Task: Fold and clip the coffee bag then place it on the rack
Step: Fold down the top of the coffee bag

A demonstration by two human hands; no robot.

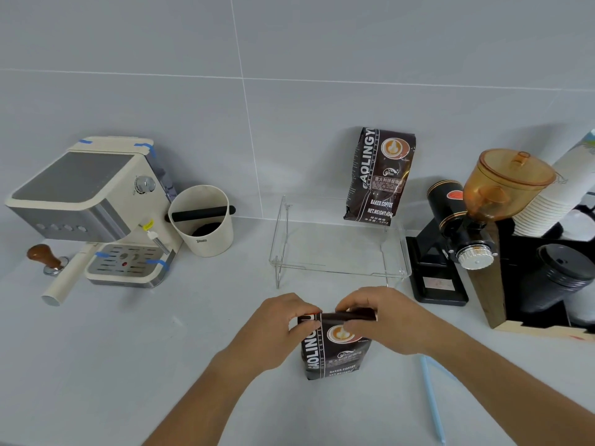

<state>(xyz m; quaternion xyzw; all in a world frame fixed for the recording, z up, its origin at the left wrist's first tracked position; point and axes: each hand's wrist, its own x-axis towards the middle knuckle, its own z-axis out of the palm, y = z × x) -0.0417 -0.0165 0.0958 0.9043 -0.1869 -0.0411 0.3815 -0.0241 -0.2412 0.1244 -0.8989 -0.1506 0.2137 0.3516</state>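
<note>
A dark brown coffee bag [333,352] stands on the counter in front of me, its top rolled down into a fold. My left hand [277,326] grips the fold's left end and my right hand [383,320] pinches its right end. A light blue clip [431,400], long and thin, lies on the counter to the right of the bag, untouched. Behind the bag stands a clear acrylic rack [338,272]. A second, unfolded coffee bag [378,175] stands on the rack's back right, leaning against the wall.
A cream espresso machine [93,207] with a tamper [45,257] and a cream knock box [203,220] fill the left. A black grinder [457,239] with an amber hopper, stacked paper cups [553,201] and black lids [563,268] crowd the right.
</note>
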